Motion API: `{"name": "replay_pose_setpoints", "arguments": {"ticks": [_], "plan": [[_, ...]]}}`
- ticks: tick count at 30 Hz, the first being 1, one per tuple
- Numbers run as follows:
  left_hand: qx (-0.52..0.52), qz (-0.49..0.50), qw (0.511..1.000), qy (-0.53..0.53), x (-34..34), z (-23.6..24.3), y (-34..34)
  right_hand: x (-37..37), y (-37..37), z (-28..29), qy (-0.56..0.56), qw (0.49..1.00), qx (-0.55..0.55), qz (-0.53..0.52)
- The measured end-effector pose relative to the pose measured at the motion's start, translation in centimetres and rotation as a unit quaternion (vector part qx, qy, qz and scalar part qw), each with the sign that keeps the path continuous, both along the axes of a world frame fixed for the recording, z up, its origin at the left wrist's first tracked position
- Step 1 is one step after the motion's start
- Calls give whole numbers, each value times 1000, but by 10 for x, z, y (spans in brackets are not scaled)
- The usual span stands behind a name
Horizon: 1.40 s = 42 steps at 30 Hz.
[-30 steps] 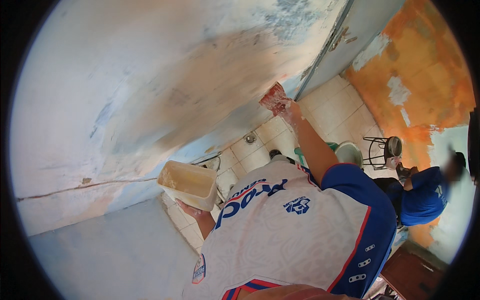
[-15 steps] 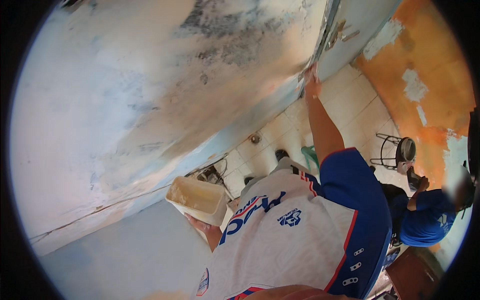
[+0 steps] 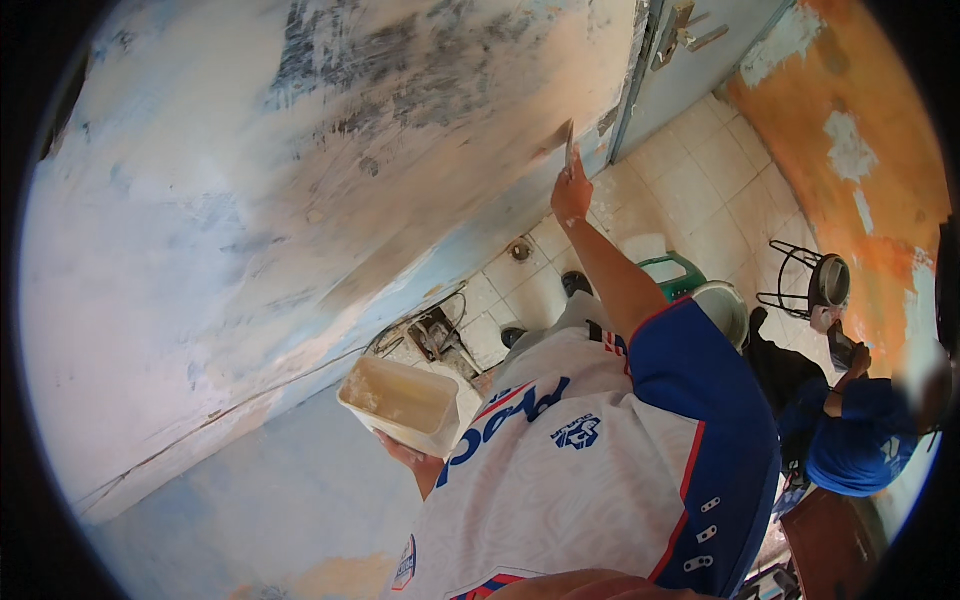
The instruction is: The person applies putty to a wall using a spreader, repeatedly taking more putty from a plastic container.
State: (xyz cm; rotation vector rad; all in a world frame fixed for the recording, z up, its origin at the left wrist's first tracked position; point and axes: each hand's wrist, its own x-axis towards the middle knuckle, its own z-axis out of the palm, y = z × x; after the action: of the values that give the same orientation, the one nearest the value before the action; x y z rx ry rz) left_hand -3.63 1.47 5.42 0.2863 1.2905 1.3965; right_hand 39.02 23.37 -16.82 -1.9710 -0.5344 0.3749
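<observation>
With my arm stretched forward, my right hand (image 3: 572, 192) is closed round a putty knife (image 3: 570, 150). Its thin blade is up against the patchy wall (image 3: 420, 150), a little left of the door frame. At my left side, my left hand (image 3: 408, 455) supports an off-white rectangular tub (image 3: 425, 425) from below and behind, its fingers wrapped on the underside. Whitish residue coats the inside of the tub. Dark smears and pale filler streaks cover the wall ahead of me.
A door with a metal handle (image 3: 680, 35) stands to the right. Beside me on the tiled floor (image 3: 690, 180) are a green plastic item (image 3: 675, 268) and a pale bucket (image 3: 722, 308). A co-worker in blue (image 3: 855, 450) sits near a black stool (image 3: 795, 280). Cables and tools lie by the wall.
My right hand has moved left from the door frame onto the wall, and the putty knife's blade now shows plainly. The tub stays in my left hand, and the view has shifted slightly.
</observation>
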Motion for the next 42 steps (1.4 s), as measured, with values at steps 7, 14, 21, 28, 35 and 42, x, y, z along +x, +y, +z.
{"name": "replay_pose_setpoints", "arguments": {"ticks": [7, 14, 21, 28, 35, 42], "plan": [[4, -6, 1000, -25, -6, -8, -7, 82, 1, -13, -38, 992, -12, -121], [7, -16, 999, -37, -29, -23, -10, 18, 39, -20, -58, 997, 35, -48], [25, -36, 998, -32, -67, -24, -7, -138, -11, -3, 32, 996, 22, 78], [20, -55, 997, -51, -124, -14, -12, -52, 4, -21, -50, 985, 78, -146], [7, -87, 995, -43, -200, -21, -11, -166, 34, -53, -93, 989, 108, -42], [14, -115, 993, -14, -260, -26, -5, -327, -19, -49, -131, 977, 168, 1]]}}
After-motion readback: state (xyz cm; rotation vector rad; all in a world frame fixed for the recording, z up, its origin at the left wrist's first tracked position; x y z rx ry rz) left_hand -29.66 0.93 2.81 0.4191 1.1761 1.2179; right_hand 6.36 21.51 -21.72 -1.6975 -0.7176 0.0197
